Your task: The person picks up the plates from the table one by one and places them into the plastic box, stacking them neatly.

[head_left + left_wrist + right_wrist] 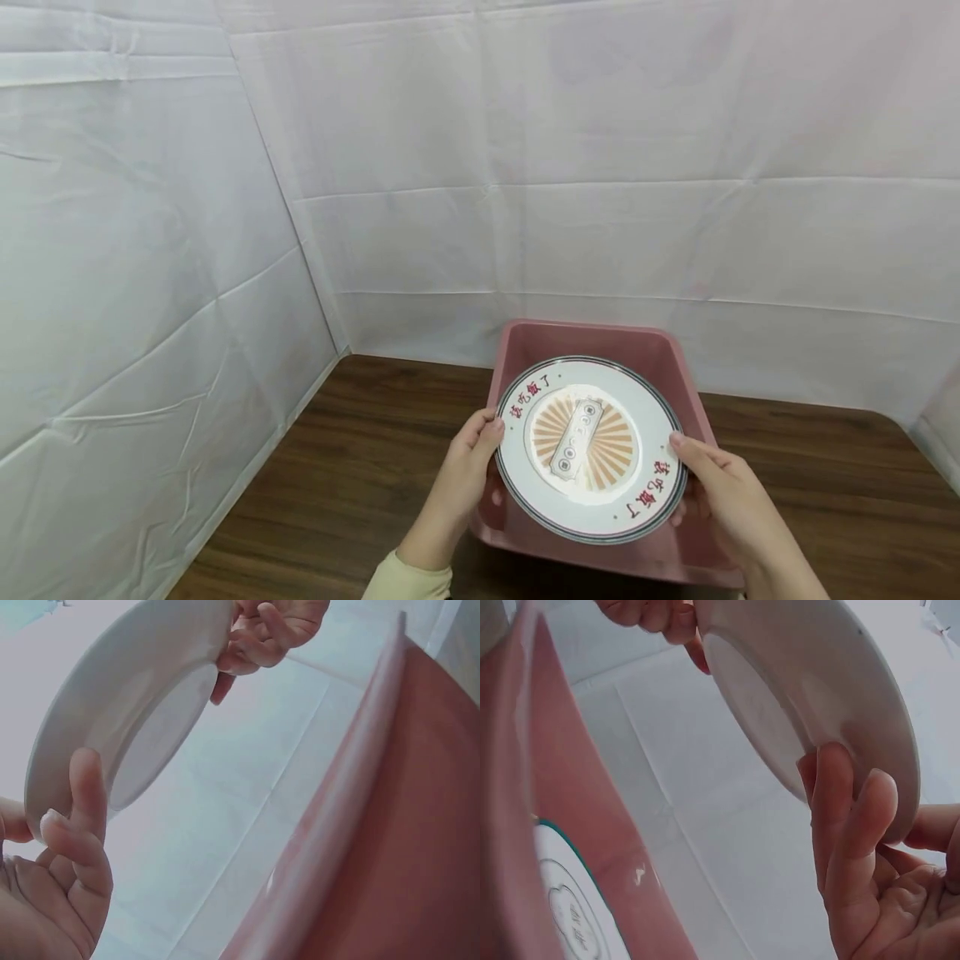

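Note:
A round white plate (517,467) with dark rim lines, red characters and an orange sunburst in its middle is held face up over a pink plastic basin (693,392). My left hand (459,479) grips its left edge, thumb on top and fingers beneath. On the opposite edge my right hand (738,500) holds it the same way. Both wrist views show the plate's plain underside (161,697), with fingers of each hand against it. Inside the basin, the right wrist view shows part of a white piece with a green edge and a printed emblem (574,911); the plate hides most of the basin's inside in the head view.
The basin stands on a dark wood-grain table (360,467), near its back edge. White creased cloth (615,125) hangs behind the table, and another cloth wall (135,275) runs along the left side.

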The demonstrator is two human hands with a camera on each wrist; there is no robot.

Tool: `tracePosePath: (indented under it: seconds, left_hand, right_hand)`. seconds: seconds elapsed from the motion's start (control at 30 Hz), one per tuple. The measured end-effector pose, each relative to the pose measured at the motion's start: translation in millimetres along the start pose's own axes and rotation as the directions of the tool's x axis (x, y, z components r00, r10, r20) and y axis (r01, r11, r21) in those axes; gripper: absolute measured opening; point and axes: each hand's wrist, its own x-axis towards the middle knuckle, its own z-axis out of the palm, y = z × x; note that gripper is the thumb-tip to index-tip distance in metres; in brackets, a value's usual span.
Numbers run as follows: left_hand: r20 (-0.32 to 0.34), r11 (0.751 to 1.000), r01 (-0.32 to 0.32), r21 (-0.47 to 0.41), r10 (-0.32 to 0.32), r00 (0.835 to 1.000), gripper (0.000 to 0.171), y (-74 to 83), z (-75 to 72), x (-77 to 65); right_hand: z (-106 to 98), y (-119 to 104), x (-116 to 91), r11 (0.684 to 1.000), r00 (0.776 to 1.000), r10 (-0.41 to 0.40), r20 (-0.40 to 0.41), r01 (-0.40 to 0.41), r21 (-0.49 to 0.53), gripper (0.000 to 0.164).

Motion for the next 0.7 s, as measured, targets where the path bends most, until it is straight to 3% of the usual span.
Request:
tracePosePath:
  seconds: [0.13,0.23,0.33,0.5,0.7]
  left_hand:
    - [-0.024,1.000,0.002,0.002,-0.002,1.000,0.034,2.3,-2.8,19.2]
    - [-0.042,0.999,0.008,0.043,-0.007,0.999,0.033,3.3,-2.8,35.8]
    - [-0.052,0.995,0.011,0.094,-0.006,0.999,0.032,3.0,0.1,51.1]
    - [-0.116,0.986,0.036,0.165,-0.017,0.993,0.031,-3.0,9.7,73.9]
    - [-0.215,0.964,0.074,0.255,-0.018,0.976,0.030,-15.3,16.7,90.3]
  right_hand:
    - [-5.6,-8.0,16.7,1.000,0.999,-0.008,0.050,0.007,0.014,0.028]
    - [-8.5,-13.8,31.1,0.994,0.999,0.032,0.003,-0.031,-0.108,0.040]
    - [-12.2,-16.5,45.7,0.961,0.996,0.056,-0.066,-0.072,-0.268,0.054]
    - [-20.8,-13.6,68.9,0.913,0.988,0.061,-0.139,-0.112,-0.393,0.063]
    - [-26.8,-1.9,86.2,0.920,0.984,0.073,-0.160,-0.129,-0.371,0.066]
